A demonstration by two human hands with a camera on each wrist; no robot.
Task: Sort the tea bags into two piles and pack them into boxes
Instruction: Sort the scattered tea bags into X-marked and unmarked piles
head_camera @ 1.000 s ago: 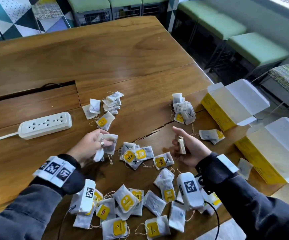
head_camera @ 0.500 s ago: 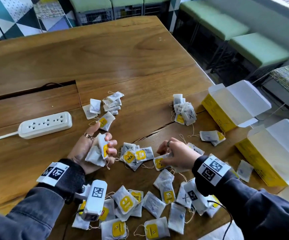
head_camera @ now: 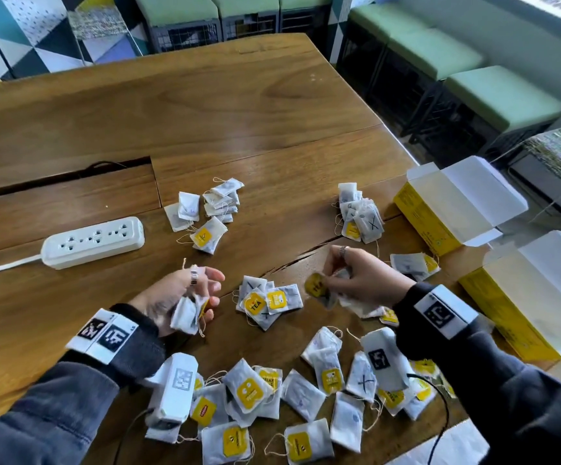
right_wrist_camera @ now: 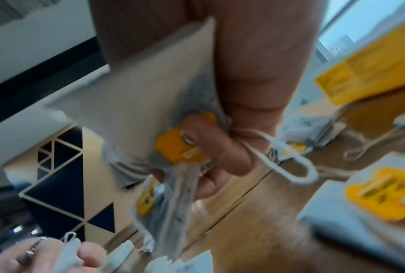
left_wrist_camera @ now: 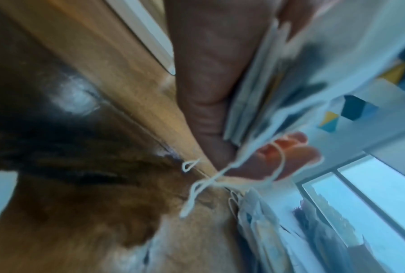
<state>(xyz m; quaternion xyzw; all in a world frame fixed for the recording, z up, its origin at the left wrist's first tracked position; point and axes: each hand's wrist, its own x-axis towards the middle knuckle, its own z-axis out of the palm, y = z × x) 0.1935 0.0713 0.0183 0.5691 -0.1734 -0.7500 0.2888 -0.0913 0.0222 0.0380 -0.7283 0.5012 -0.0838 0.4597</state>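
Observation:
My left hand (head_camera: 185, 293) holds a few white tea bags (head_camera: 186, 315) against its palm, their strings (left_wrist_camera: 222, 177) dangling. My right hand (head_camera: 353, 280) pinches a bunch of tea bags (right_wrist_camera: 150, 114) with a yellow tag (head_camera: 316, 285) sticking out to the left. Between the hands lies a small heap of tea bags (head_camera: 267, 303). One sorted pile (head_camera: 212, 209) sits at the back left, another pile (head_camera: 361, 218) at the back right. Several loose tea bags (head_camera: 292, 401) are strewn along the near edge. Two open yellow boxes (head_camera: 440, 209) (head_camera: 521, 307) lie at the right.
A white power strip (head_camera: 94, 241) lies on the wooden table (head_camera: 205, 112) at the left, beside a cable slot (head_camera: 61, 177). A pair of tea bags (head_camera: 413, 265) rests near the boxes. Green benches (head_camera: 474, 82) stand beyond the table's right edge.
My right hand has lifted tea bags off the table and moved up and right. My left hand has turned so that its palm and bags face inward.

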